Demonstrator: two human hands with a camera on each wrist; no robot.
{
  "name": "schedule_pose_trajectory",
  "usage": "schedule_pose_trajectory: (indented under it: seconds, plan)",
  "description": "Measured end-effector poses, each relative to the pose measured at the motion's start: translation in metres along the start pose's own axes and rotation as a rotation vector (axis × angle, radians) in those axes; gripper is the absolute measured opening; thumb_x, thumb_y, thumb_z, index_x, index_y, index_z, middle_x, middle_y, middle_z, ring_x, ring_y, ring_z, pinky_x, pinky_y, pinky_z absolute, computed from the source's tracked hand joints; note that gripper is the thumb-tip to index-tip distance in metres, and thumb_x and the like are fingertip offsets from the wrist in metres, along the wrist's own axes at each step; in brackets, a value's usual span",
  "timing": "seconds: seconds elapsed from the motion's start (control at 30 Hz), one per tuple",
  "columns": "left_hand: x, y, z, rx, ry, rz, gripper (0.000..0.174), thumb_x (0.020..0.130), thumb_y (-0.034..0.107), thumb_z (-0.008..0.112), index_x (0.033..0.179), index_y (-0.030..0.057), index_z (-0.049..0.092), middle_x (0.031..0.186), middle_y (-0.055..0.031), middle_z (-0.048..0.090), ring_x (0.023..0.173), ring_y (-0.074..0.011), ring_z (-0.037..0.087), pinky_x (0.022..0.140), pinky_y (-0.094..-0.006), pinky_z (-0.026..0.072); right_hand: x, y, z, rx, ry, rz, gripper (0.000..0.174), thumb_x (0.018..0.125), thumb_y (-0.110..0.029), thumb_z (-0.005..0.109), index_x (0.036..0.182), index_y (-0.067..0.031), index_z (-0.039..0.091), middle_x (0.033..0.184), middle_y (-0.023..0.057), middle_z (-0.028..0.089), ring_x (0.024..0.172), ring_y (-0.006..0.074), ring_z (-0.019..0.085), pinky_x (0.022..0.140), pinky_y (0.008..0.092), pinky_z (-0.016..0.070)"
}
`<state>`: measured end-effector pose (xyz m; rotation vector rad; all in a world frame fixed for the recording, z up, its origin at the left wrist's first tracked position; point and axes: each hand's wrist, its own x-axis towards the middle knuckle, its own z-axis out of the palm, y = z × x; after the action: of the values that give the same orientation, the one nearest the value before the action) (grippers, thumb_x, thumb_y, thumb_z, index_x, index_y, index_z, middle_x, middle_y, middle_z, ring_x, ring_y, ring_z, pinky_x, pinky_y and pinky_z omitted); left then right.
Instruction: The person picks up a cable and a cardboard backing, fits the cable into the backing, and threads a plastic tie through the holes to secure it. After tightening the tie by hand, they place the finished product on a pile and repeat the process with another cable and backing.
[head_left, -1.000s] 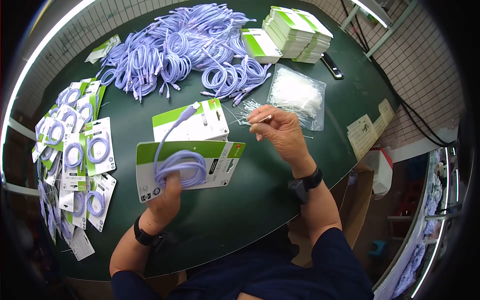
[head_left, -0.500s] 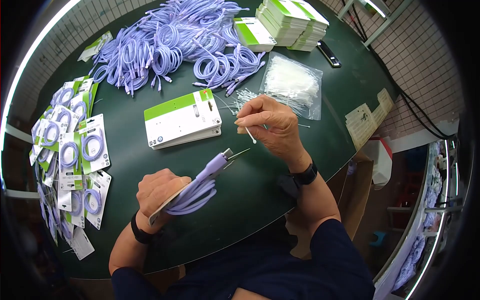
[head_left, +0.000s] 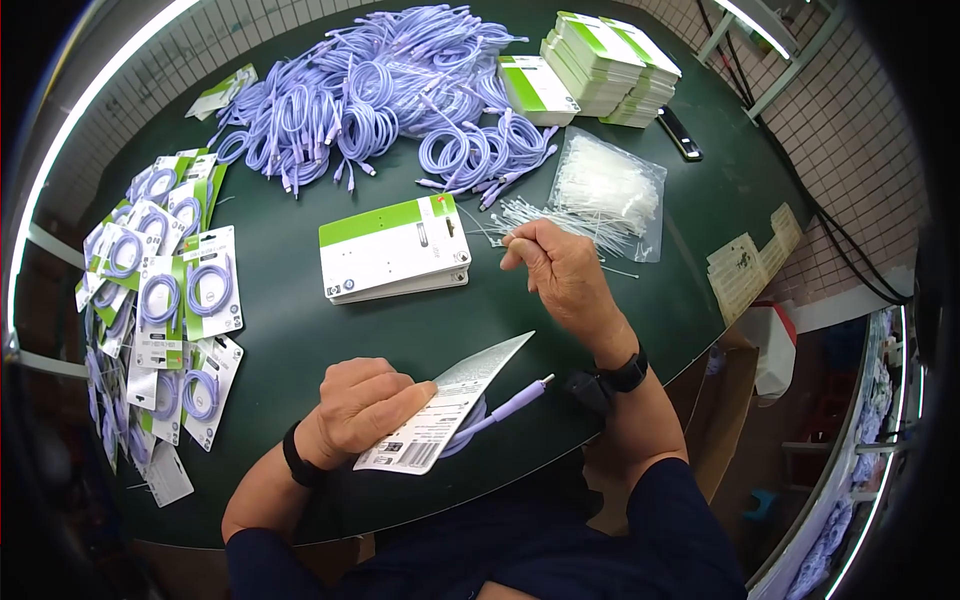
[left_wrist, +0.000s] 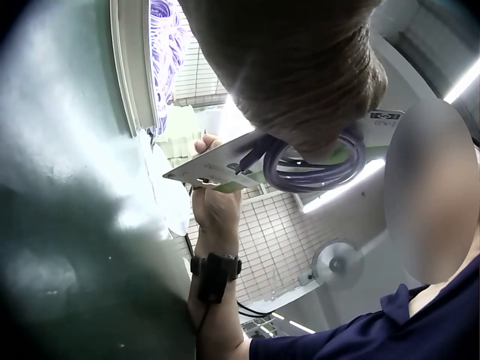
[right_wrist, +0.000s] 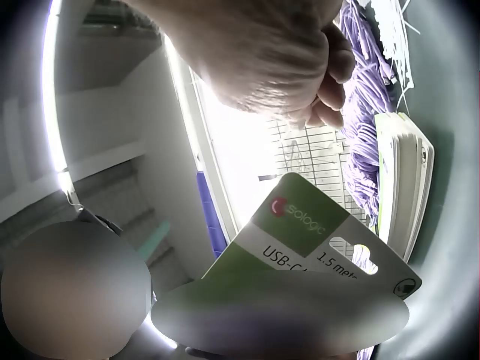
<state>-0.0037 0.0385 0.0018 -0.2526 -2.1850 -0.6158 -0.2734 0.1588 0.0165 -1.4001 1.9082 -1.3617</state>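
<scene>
My left hand (head_left: 370, 408) grips a green-and-white cable card (head_left: 450, 405), its printed back turned up toward the head camera. On the card's far face lies a coiled lilac USB cable (left_wrist: 315, 169), under my left thumb; its plug end (head_left: 520, 398) sticks out past the card to the right. My right hand (head_left: 565, 270) hovers up and to the right of that card, thumb and forefinger pinched together. The white cable tie it pinched in the earlier frames is hidden by the fingers now. A short stack of blank cards (head_left: 395, 260) lies between the hands, farther back.
Loose white cable ties (head_left: 535, 222) and a bag of ties (head_left: 605, 190) lie behind my right hand. A big heap of lilac cables (head_left: 390, 75) fills the back. Card stacks (head_left: 610, 75) and a phone (head_left: 682, 133) stand back right. Finished cable cards (head_left: 160, 300) pile up at left.
My left hand has tilted and turned the card so its back faces up, and moved it right and nearer the body. The right hand has stayed close by, fingers still pinched.
</scene>
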Motion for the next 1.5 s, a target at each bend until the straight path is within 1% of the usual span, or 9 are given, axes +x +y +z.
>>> schedule_pose_trajectory:
  seconds: [0.13,0.37,0.5,0.6,0.77,0.87,1.3,1.4,1.5]
  plan:
    - [0.004,0.003,-0.002,0.021,-0.015,0.064,0.036,0.073,0.01,0.083,0.106,-0.0007,0.075,0.069,-0.0018,0.06,0.054,-0.0136,0.054,0.045,-0.0276,0.0399,0.006,0.01,0.001,-0.082,0.04,-0.397,0.012,0.101,0.003,0.066,0.109,0.0033,0.074,0.094,0.0093,0.07,0.071,0.0112,0.062,0.062,0.0248,0.0512]
    - [0.001,0.017,-0.008,0.118,-0.111,0.176,0.037,0.071,0.017,0.078,0.106,0.0037,0.076,0.067,0.0062,0.044,0.055,-0.0072,0.044,0.045,-0.0246,0.0301,-0.015,-0.04,0.01,0.366,-0.043,-0.327,0.016,0.094,0.013,0.066,0.105,0.0036,0.073,0.096,0.0158,0.069,0.076,0.0162,0.067,0.065,0.0271,0.0552]
    - [-0.001,0.018,-0.008,0.129,-0.178,0.176,0.043,0.071,0.022,0.082,0.111,0.0111,0.075,0.079,-0.0014,0.061,0.058,-0.0107,0.051,0.049,-0.0259,0.0374,-0.024,-0.057,0.01,0.427,-0.204,-0.421,0.012,0.097,0.007,0.068,0.106,0.0004,0.069,0.095,0.0185,0.07,0.074,0.0169,0.069,0.062,0.0276,0.0568]
    - [0.0,0.014,0.002,0.107,-0.026,0.227,0.038,0.07,0.019,0.076,0.106,0.0053,0.077,0.068,0.0077,0.041,0.055,-0.0058,0.042,0.046,-0.023,0.028,-0.029,-0.062,0.008,0.425,-0.28,-0.41,0.013,0.097,0.002,0.072,0.108,-0.0012,0.068,0.096,0.0191,0.071,0.074,0.0173,0.069,0.06,0.027,0.0569]
    - [0.0,0.017,-0.001,0.093,-0.06,0.236,0.037,0.07,0.019,0.076,0.105,0.0056,0.077,0.068,0.008,0.039,0.055,-0.0058,0.041,0.046,-0.0231,0.0274,-0.027,-0.059,0.01,0.401,-0.385,-0.447,0.017,0.096,-0.001,0.076,0.11,-0.003,0.066,0.098,0.0198,0.072,0.077,0.0195,0.072,0.062,0.0275,0.06]
    - [-0.002,0.021,-0.006,0.097,-0.156,0.202,0.045,0.07,0.021,0.082,0.113,0.0124,0.075,0.079,-0.0005,0.059,0.057,-0.0088,0.048,0.047,-0.0248,0.0351,-0.027,-0.06,0.011,0.391,-0.401,-0.434,0.019,0.095,0.001,0.076,0.11,-0.0031,0.067,0.098,0.02,0.072,0.079,0.0204,0.074,0.065,0.0292,0.0619]
    - [-0.002,0.021,-0.004,0.112,-0.139,0.183,0.045,0.069,0.024,0.082,0.112,0.0122,0.076,0.079,-0.0004,0.058,0.056,-0.0085,0.047,0.046,-0.0246,0.033,-0.027,-0.059,0.012,0.358,-0.434,-0.445,0.022,0.092,0.005,0.076,0.111,-0.0026,0.068,0.098,0.0205,0.074,0.078,0.0202,0.074,0.066,0.0291,0.0603]
    - [0.0,0.018,0.003,0.094,-0.027,0.215,0.037,0.07,0.019,0.076,0.105,0.0062,0.078,0.068,0.0084,0.038,0.055,-0.0056,0.04,0.045,-0.0238,0.0262,-0.026,-0.058,0.016,0.357,-0.419,-0.468,0.022,0.091,0.006,0.076,0.109,-0.0026,0.07,0.096,0.0205,0.075,0.078,0.0199,0.074,0.066,0.0295,0.0599]
    - [-0.001,0.018,0.004,0.097,-0.018,0.218,0.037,0.071,0.019,0.076,0.105,0.006,0.078,0.068,0.0083,0.038,0.055,-0.0056,0.04,0.045,-0.0238,0.0262,-0.026,-0.057,0.021,0.361,-0.408,-0.479,0.022,0.089,0.008,0.076,0.108,-0.0022,0.071,0.094,0.0204,0.076,0.077,0.0196,0.073,0.066,0.0293,0.0594]
